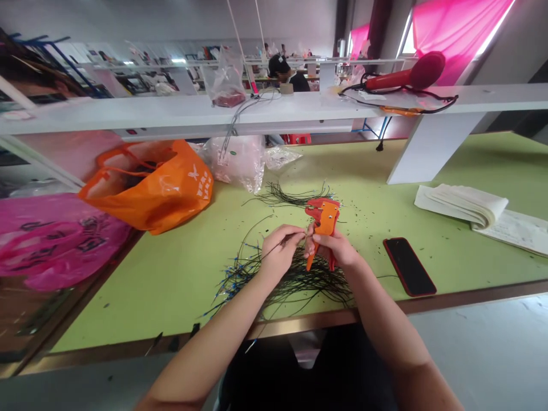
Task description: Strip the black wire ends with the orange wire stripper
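My right hand (pixel 331 242) is wrapped round the handles of an orange and red wire stripper (pixel 326 220), its head pointing away from me. Just left of it, my left hand (pixel 280 246) pinches a thin dark wire, and its fingertips are close to the fingers of my right hand. A large pile of black wires (pixel 299 282) with blue ends lies on the green tabletop (pixel 149 279) beneath both hands. Beyond the stripper is a smaller bundle of black wires (pixel 285 195). Dark scraps are scattered around it.
An orange bag (pixel 171 191) and a pink bag (pixel 64 240) are at the left. Clear plastic bags (pixel 240 157) lie behind the wires. At the right are a phone (pixel 410 266) and folded papers (pixel 462 204). A white shelf (pixel 171 114) spans the back, holding a red tool (pixel 405 74).
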Demonstrator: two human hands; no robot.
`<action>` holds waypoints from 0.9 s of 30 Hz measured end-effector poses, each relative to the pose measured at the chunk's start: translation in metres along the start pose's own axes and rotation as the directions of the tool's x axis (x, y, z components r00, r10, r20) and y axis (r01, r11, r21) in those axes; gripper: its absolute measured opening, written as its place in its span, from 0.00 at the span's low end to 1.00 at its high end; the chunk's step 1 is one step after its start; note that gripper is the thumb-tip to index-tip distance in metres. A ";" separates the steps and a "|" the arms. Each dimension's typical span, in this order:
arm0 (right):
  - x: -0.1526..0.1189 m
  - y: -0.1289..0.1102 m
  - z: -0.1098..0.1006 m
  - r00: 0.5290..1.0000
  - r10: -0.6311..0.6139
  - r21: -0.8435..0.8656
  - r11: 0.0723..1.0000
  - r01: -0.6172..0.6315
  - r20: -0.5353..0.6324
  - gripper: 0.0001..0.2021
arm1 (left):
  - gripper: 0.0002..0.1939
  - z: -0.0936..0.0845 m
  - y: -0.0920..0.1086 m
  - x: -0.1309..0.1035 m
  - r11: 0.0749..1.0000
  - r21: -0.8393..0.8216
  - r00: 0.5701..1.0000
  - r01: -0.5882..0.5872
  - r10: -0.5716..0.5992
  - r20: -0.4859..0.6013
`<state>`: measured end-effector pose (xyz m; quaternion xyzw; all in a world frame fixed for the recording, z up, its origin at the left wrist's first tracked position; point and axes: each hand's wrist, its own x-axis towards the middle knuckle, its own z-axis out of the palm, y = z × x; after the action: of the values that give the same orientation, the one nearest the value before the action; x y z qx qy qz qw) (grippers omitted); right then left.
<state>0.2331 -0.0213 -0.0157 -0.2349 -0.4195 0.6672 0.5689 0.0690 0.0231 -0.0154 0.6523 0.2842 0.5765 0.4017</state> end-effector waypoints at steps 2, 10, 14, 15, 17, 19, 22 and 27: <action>-0.003 -0.007 -0.007 1.000 -0.006 -0.008 1.000 0.006 -0.008 0.17 | 0.10 0.001 -0.004 0.013 1.000 0.004 0.999 0.009 -0.009 -0.033; -0.005 -0.004 -0.021 0.986 0.109 -0.020 0.994 -0.107 0.126 0.20 | 0.14 -0.004 -0.011 0.027 0.985 -0.151 0.955 0.079 -0.118 -0.272; -0.005 0.002 -0.013 0.969 0.162 -0.043 0.987 -0.157 0.184 0.21 | 0.09 -0.009 -0.006 0.017 0.993 -0.087 0.963 0.083 -0.103 -0.251; -0.005 0.003 -0.012 0.968 0.166 -0.049 0.986 -0.160 0.187 0.21 | 0.07 -0.010 -0.006 0.016 0.995 -0.064 0.967 0.078 -0.091 -0.237; -0.005 0.002 -0.009 0.969 0.174 -0.060 0.984 -0.166 0.174 0.21 | 0.04 -0.011 -0.006 0.013 0.998 -0.010 0.976 0.068 -0.068 -0.205; -0.005 0.002 -0.007 0.971 0.186 -0.068 0.982 -0.178 0.151 0.22 | 0.04 -0.012 -0.006 0.010 0.998 0.039 0.982 0.057 -0.049 -0.182; -0.005 0.003 -0.007 0.973 0.200 -0.070 0.979 -0.193 0.118 0.22 | 0.06 -0.012 -0.007 0.009 0.995 0.094 0.985 0.032 -0.015 -0.171; -0.004 0.004 -0.004 0.979 0.184 -0.089 0.980 -0.177 0.085 0.23 | 0.05 -0.014 -0.004 0.012 0.988 0.095 0.976 -0.118 0.134 -0.172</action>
<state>0.2350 -0.0243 -0.0218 -0.2638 -0.4490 0.7088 0.4758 0.0581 0.0380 -0.0121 0.6313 0.3010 0.6443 0.3094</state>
